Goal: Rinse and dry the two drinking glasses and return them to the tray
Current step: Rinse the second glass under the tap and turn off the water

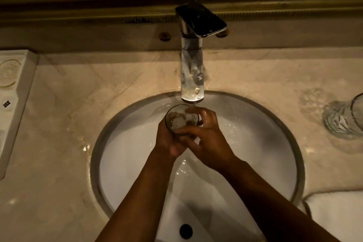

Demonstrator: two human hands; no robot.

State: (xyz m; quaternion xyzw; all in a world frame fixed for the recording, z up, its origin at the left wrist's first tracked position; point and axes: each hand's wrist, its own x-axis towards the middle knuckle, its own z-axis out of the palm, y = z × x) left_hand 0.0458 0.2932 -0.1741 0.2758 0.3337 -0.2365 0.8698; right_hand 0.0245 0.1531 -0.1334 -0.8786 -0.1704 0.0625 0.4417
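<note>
Glass is what both hands are closed around: one drinking glass (181, 119) is held over the basin, just under the tap's outlet, with its open mouth turned up toward the camera. It is gripped from 7 o'clock by the left hand (170, 140), whose fingers are wrapped round its lower wall. It is gripped from 4 o'clock by the right hand (205, 137), whose thumb is laid across the near rim while the fingers curl over the far side. Both hands are wet. Two bare forearms are seen, running down to the bottom edge of the view.

One round white sink (125, 163) is set into the stone counter (59, 124), and water is seen rippling across its bowl. One dark drain hole (185, 231) lies at 6 o'clock of the bowl. One chrome tap (192, 68) stands at 12 o'clock of the sink, with its flat lever (202, 18) swung toward 2 o'clock.

A second glass (344, 119), cut with a pattern, is found on the counter at 3 o'clock, well apart from the hands and partly cropped by the edge. One white tray (13, 92) is seen at 9 o'clock, and white cloth (334, 214) at 4 o'clock. A gilt mirror frame (98, 4) is run across the top.
</note>
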